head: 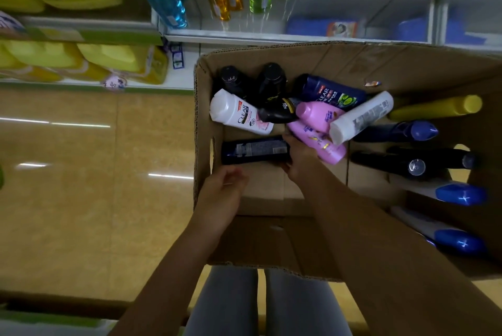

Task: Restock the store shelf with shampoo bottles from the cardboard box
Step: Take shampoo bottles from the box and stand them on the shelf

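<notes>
An open cardboard box [202, 124] stands on the floor below me, with several shampoo bottles lying in it. A dark blue bottle [254, 149] lies on its side near the box's left wall. My right hand [297, 158] is inside the box and grips the right end of that bottle, thumb on top. My left hand [221, 194] hovers at the box's near left corner with fingers loosely curled, holding nothing. A white Clear bottle [240, 113], pink bottles [320, 129] and black bottles [271, 83] lie behind.
The white store shelf [271, 35] stands just beyond the box, with tall blue, orange and green bottles on it. Yellow packs fill the shelves at left [108, 58]. More blue-capped bottles [459, 194] lie at the box's right. Tan tiled floor [95, 172] spreads left.
</notes>
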### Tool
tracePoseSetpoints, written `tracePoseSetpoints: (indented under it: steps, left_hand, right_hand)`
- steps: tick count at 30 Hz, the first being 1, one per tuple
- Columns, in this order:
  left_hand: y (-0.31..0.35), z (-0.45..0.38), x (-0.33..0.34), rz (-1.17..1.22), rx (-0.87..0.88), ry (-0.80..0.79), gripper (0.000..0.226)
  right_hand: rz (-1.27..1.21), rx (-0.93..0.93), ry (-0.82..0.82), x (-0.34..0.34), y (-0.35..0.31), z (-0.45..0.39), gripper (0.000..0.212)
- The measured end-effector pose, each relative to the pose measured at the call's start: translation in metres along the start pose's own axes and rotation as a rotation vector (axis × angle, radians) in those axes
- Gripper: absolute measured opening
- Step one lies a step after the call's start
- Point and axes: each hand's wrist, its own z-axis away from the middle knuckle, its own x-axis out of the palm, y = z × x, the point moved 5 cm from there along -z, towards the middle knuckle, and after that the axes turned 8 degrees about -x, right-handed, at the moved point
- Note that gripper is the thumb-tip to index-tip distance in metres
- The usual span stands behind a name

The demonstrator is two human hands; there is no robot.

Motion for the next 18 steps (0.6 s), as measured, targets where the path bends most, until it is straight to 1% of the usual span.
tracePoseSetpoints:
  steps: [4, 7, 10, 13, 16, 18]
  left_hand:
    - [-0.004, 0.007, -0.003, -0.016, -0.008, -0.002, 0.018]
    - [-0.007, 0.016, -0.002, -0.017, -0.018, -0.014, 0.016]
    - [-0.005, 0.032, 0.0, -0.042, 0.013, -0.022, 0.014]
    - [0.001, 0.048, 0.002, -0.044, 0.039, -0.025, 0.012]
    - [0.007, 0.063, 0.0, -0.014, 0.035, -0.009, 0.022]
    - [0.011, 0.073, -0.003, 0.05, 0.041, 0.011, 0.029]
  right_hand:
    - [-0.104, -0.032, -0.007, -0.009, -0.001, 0.009, 0.031]
    - [-0.086, -0.069, -0.023, -0.02, -0.004, 0.026, 0.031]
    - [-0.083, -0.09, -0.047, -0.035, -0.012, 0.05, 0.032]
    - [-0.1, -0.104, -0.091, -0.047, -0.024, 0.081, 0.038]
    - [-0.143, -0.112, -0.122, -0.057, -0.038, 0.116, 0.04]
    - [-0.202, -0.12, -0.135, -0.064, -0.049, 0.14, 0.03]
